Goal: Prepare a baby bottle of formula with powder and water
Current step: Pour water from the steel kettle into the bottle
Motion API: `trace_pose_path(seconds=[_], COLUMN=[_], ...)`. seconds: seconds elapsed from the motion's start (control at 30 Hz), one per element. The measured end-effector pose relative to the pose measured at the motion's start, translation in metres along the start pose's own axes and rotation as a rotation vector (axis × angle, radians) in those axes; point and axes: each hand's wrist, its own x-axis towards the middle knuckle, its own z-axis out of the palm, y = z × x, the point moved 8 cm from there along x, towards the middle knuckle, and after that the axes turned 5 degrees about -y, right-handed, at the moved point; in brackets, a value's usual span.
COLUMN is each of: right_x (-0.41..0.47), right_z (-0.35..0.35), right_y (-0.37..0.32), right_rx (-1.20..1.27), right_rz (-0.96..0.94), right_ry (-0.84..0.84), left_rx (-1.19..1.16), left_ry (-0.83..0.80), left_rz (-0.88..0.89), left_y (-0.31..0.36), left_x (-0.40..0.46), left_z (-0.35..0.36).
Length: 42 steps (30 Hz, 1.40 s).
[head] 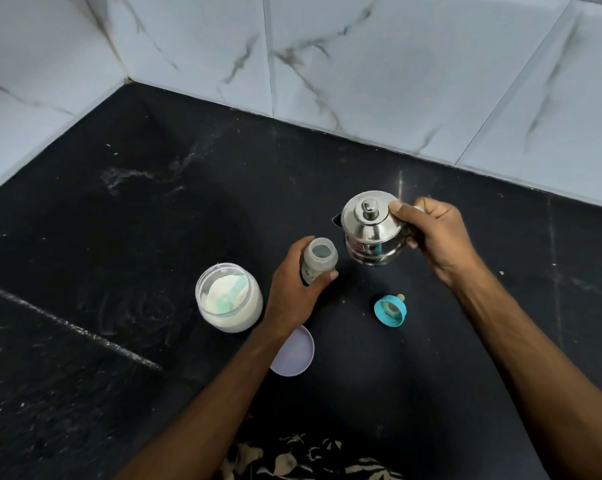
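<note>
A translucent baby bottle point(322, 256) stands open and upright on the black counter, gripped around its body by my left hand point(294, 292). Just right of it my right hand point(429, 233) holds a lidded steel kettle point(370, 230) by its handle, thumb resting on the lid, spout pointing left near the bottle mouth. An open clear jar of white formula powder point(228, 297) with a pale green scoop lying in it stands left of my left hand. The bottle's blue ring with its nipple point(390, 310) lies on the counter at the right front.
The jar's pale lilac lid point(294, 353) lies on the black counter point(136, 237), partly under my left wrist. White marble-look wall tiles point(361, 64) close off the back and left. Powder smears and specks dot the counter. Patterned fabric shows at the bottom edge.
</note>
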Motion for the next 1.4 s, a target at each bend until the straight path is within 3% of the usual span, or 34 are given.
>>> trace_pose_path(seconds=[1.4], right_x=[-0.017], right_z=[0.030], right_y=[-0.042], right_rx=[-0.403], right_rz=[-0.137], right_ry=[-0.102], left_rx=[0.048], left_ry=[-0.017], left_rz=[0.034], left_y=[0.001], left_x=[0.003], left_z=[0.000])
